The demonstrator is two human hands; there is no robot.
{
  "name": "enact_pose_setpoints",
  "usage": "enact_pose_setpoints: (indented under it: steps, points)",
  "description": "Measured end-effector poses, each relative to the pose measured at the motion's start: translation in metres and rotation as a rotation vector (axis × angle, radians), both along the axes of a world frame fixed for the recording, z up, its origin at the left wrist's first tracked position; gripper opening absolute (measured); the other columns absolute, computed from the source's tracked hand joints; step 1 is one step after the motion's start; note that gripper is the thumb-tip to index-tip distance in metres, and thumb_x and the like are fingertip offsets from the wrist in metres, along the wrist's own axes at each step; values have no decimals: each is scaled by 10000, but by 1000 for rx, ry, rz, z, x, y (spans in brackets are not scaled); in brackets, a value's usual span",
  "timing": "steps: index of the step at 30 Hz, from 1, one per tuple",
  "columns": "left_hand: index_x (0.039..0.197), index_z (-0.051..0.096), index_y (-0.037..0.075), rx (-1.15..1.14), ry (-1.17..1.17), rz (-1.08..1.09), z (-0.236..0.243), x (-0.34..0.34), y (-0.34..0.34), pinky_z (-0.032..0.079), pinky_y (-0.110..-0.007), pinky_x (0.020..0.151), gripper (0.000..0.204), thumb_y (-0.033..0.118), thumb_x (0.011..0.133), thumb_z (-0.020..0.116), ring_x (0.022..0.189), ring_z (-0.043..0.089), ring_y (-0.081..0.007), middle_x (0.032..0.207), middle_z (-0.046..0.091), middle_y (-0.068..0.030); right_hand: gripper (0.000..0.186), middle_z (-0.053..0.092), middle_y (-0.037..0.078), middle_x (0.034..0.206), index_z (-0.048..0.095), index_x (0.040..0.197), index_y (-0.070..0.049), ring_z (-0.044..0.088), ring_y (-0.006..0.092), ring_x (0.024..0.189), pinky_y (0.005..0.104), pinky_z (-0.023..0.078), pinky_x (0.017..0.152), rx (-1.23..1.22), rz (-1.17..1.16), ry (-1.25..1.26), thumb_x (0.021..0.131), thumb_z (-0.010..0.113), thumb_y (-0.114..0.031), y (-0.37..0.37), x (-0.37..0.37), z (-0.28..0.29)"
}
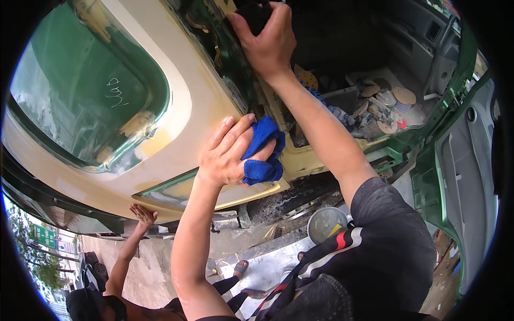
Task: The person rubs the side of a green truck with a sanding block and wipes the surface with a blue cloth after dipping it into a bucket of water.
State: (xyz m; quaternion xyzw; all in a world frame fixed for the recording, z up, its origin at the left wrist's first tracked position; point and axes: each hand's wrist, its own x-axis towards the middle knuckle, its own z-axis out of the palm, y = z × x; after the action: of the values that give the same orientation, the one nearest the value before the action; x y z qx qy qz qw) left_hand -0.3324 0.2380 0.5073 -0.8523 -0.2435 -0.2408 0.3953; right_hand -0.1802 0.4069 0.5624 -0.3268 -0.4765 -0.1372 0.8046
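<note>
My left hand [227, 150] lies against the cream-painted body panel [184, 139] of a vehicle, fingers stretched over its surface. A crumpled blue cloth [263, 168] is gripped between that hand's thumb and palm, beside the door opening. Higher up, my right hand [270, 45] is curled at the edge of the door frame [222, 48]. Something black [254, 17] shows between its thumb and fingers; its kind is too dark to make out. Green paint and yellowish patches show on the panel around the side window [96, 91].
Sanding discs [404, 96] and other clutter lie on the cab floor. An open green door [471, 176] stands at the right. Below is a bucket [326, 224] of greyish liquid. At the lower left, another person's hand [143, 214] touches the panel's lower edge.
</note>
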Motion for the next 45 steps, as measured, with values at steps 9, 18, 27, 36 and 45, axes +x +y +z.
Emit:
enact_pose_setpoints:
  steps: [9,18,27,36,45]
  points:
    - [1140,713,369,-4,24,9,5,-2,-9,457,-414,1083,350,401,851,519,1179,658,-220,1134,696,-40,600,593,187,1016,479,1158,-36,638,402,878,496,523,662,14,27,-5,858,766,-469,-4,-4,18]
    - [1154,711,372,-22,-2,4,3,-1,-3,449,-416,1091,344,411,890,494,1165,665,-222,1105,701,-39,547,604,176,979,527,1114,-27,650,388,798,458,533,622,-89,72,-11,852,782,-435,-14,-6,-46]
    - [1089,707,396,35,2,32,2,-4,-8,449,-404,1070,259,364,910,522,1137,681,-213,1073,703,-16,537,602,158,981,536,1102,-38,648,368,803,431,531,652,-135,123,-13,851,786,-442,-25,-15,-133]
    - [1048,714,393,65,-10,6,2,1,-3,444,-393,1073,236,301,864,599,1085,703,-219,1026,705,-21,613,598,146,967,535,1124,-47,647,355,793,424,525,618,-211,131,-22,801,822,-482,-30,-4,-181]
    - [1043,711,389,54,-17,10,-3,-1,0,429,-418,1092,280,252,801,679,1067,713,-244,995,721,-38,606,603,157,962,539,1097,-40,650,360,785,428,526,624,-208,141,-1,796,826,-482,-31,-4,-202]
